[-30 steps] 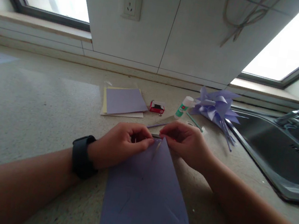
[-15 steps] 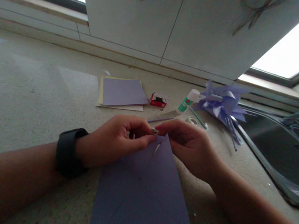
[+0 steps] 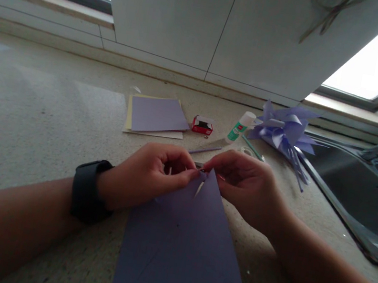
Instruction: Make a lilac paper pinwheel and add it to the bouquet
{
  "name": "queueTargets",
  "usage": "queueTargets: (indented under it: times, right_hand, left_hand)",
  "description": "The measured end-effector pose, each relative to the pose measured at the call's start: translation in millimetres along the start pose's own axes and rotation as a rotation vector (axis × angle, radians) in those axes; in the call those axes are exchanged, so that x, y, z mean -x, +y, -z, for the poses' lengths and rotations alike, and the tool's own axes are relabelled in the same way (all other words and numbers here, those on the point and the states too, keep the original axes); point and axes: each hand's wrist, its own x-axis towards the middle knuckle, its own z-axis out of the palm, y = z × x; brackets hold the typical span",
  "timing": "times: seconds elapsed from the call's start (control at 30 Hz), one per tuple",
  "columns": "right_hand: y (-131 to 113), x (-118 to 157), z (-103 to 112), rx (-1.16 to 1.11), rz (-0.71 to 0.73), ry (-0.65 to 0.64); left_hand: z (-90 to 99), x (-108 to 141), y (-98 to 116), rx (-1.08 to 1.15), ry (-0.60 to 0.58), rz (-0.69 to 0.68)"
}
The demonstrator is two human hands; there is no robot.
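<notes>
A large purple sheet of paper (image 3: 180, 256) lies in front of me with a slit running down from its far edge. My left hand (image 3: 155, 169), wearing a dark watch (image 3: 92, 190), pinches the sheet's far edge left of the slit, between thumb and forefinger. My right hand (image 3: 245, 184) is closed at the same spot, its fingertips meeting the left ones behind the paper's pointed corner. What the right fingertips hold is too small and partly hidden. A thin grey object (image 3: 198, 165) shows just behind the fingertips.
Beyond my hands are stacked paper sheets (image 3: 159, 115), a small red box (image 3: 202, 125), a glue stick (image 3: 240, 128), a purple stick (image 3: 205, 150), a green stick (image 3: 253, 148) and a tape roll (image 3: 246, 151). Purple paper pinwheels (image 3: 285, 128) lie beside the sink (image 3: 346, 197) at right.
Both hands stay together at the paper's far edge. The right fingertips have shifted slightly against the left ones, and the view has moved a little.
</notes>
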Motion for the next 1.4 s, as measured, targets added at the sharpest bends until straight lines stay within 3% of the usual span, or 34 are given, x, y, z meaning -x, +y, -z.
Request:
queueTargets:
  times: [0.37, 0.73, 1.07, 1.23, 1.4]
  right_hand:
    - [0.6, 1.8, 1.9, 0.058, -0.021, -0.024]
    - [-11.2, 7.7, 6.8, 0.108, 0.085, -0.115]
    - [-4.5, 11.6, -2.5, 0.332, 0.12, 0.025]
    - [-4.6, 8.9, -3.1, 0.27, 0.074, 0.062]
    - [-3.7, 4.2, -2.3, 0.063, -0.024, 0.084]
  left_hand:
    - [1.2, 2.5, 0.7, -0.032, 0.018, 0.004]
    - [1.5, 0.2, -0.2, -0.04, 0.048, -0.007]
    - [-0.2, 4.3, -0.7, -0.154, 0.041, -0.098]
    - [-0.5, 4.2, 0.5, -0.191, 0.05, -0.123]
    - [2.1, 4.1, 5.4, -0.248, 0.145, -0.131]
